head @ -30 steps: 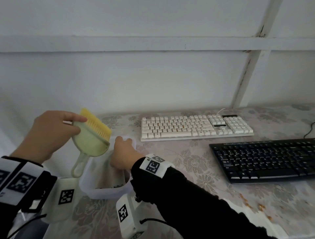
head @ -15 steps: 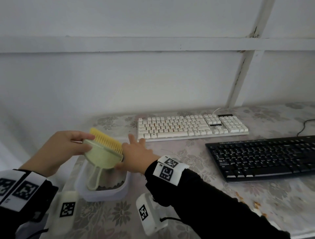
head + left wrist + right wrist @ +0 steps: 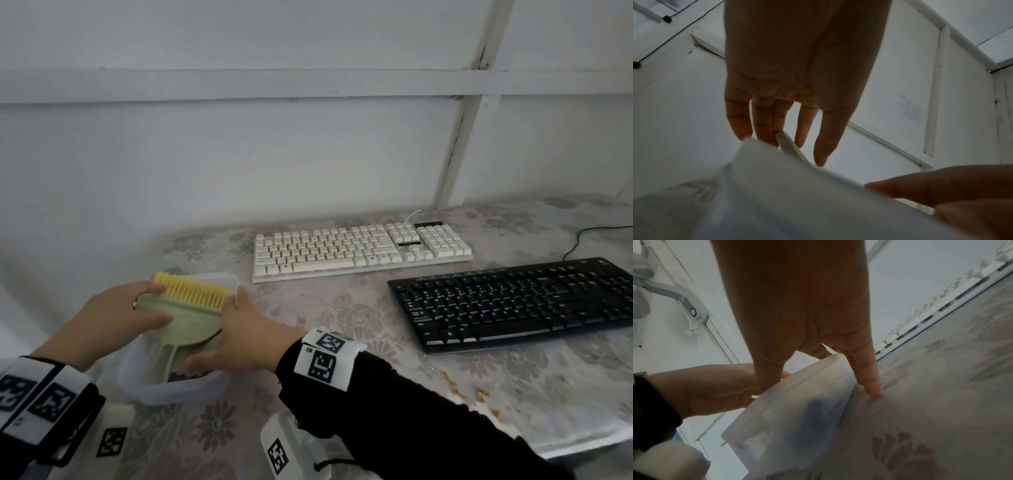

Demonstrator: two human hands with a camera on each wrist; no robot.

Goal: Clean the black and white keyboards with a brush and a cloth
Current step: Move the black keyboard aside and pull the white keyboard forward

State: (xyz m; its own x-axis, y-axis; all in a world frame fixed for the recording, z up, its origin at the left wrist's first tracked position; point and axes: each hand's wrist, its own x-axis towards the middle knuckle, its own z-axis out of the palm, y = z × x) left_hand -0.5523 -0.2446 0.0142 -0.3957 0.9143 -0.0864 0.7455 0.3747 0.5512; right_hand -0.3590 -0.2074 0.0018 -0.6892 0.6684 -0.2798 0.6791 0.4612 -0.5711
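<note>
A pale green brush (image 3: 191, 317) with yellow bristles (image 3: 195, 293) lies tilted in a translucent plastic container (image 3: 178, 390) at the table's left. My left hand (image 3: 157, 305) pinches the brush body, thumb on top and fingers behind. In the left wrist view the brush edge (image 3: 789, 146) shows between the fingers (image 3: 764, 126). My right hand (image 3: 236, 322) rests with straight fingers against the container's right wall; its index fingertip (image 3: 872, 386) touches the tablecloth beside the container (image 3: 797, 402). The white keyboard (image 3: 359, 250) lies at the back, the black keyboard (image 3: 520, 301) nearer on the right. No cloth is in view.
Something dark (image 3: 185, 375) lies at the container's bottom. Orange crumbs (image 3: 479, 397) dot the flowered tablecloth near the front right edge. A black cable (image 3: 582, 236) runs off behind the black keyboard. A white wall rises close behind the table.
My left hand has brought the brush down from above into the container. My right hand has come out of the container and now lies along its right side.
</note>
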